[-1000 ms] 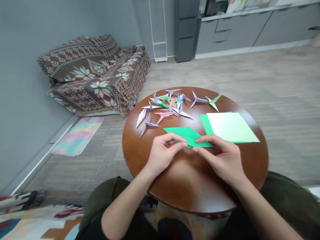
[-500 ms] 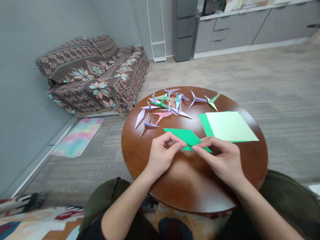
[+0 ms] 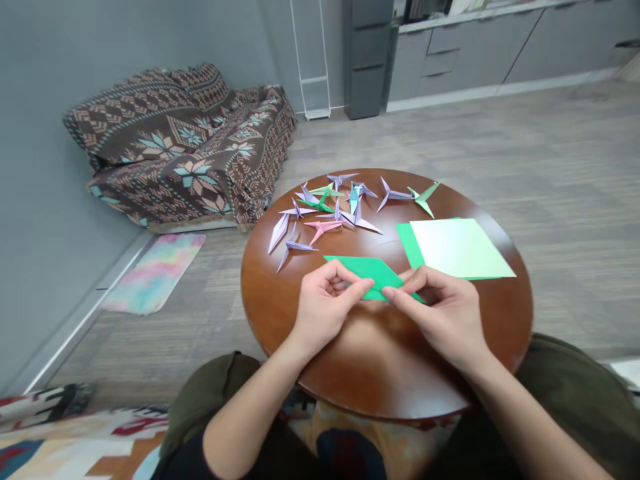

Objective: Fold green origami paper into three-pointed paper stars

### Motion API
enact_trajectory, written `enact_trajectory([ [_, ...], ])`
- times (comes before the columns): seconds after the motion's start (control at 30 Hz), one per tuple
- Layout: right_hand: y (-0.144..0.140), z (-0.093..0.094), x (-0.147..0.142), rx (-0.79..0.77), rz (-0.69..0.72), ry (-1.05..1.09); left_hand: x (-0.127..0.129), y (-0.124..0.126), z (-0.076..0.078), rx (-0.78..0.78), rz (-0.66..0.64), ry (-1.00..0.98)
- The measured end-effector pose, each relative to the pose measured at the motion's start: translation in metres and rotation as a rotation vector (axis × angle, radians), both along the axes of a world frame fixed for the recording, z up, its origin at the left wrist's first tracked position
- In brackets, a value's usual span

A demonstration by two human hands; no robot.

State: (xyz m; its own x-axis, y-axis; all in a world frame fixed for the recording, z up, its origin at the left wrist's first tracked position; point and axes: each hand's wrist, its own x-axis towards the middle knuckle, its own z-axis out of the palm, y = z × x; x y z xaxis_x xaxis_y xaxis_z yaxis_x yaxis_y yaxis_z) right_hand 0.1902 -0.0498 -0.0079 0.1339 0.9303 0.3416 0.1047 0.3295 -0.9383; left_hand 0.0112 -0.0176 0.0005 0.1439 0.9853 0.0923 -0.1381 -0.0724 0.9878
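A folded sheet of green origami paper [image 3: 374,269] is held between both hands over the near half of the round table. My left hand [image 3: 327,300] pinches its near left edge with thumb and forefinger. On the other side, my right hand [image 3: 443,307] grips the near right edge the same way, thumb on top. A pointed corner of the paper sticks out beneath the right fingers. To the right lies a stack of square paper, a pale green sheet [image 3: 460,247] over a darker green sheet [image 3: 409,244]. Several folded paper cranes, among them a pink one [image 3: 324,228], lie beyond my left hand.
The brown round table [image 3: 370,380] stands close before my knees. A purple crane [image 3: 393,194] and a light green crane [image 3: 425,198] sit by its far edge. A covered sofa [image 3: 190,150] and a pastel mat [image 3: 155,273] are at the left. Grey cabinets [image 3: 470,53] line the back.
Both thumbs have shifted slightly apart along the near edge of the green paper, and the fold between them looks flatter. The whole view has tilted a little.
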Motion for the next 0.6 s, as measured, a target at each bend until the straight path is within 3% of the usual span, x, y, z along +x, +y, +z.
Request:
enact_trajectory([
  [0.3, 0.0040, -0.0046, 0.0053, -0.016, -0.015, -0.074, -0.0031, 0.0043, -0.0031, -0.001, -0.002, 0.032],
  [0.6, 0.0022, 0.0015, 0.0034, -0.108, 0.007, 0.035, -0.0009, 0.0048, -0.0051, -0.020, -0.033, -0.026],
])
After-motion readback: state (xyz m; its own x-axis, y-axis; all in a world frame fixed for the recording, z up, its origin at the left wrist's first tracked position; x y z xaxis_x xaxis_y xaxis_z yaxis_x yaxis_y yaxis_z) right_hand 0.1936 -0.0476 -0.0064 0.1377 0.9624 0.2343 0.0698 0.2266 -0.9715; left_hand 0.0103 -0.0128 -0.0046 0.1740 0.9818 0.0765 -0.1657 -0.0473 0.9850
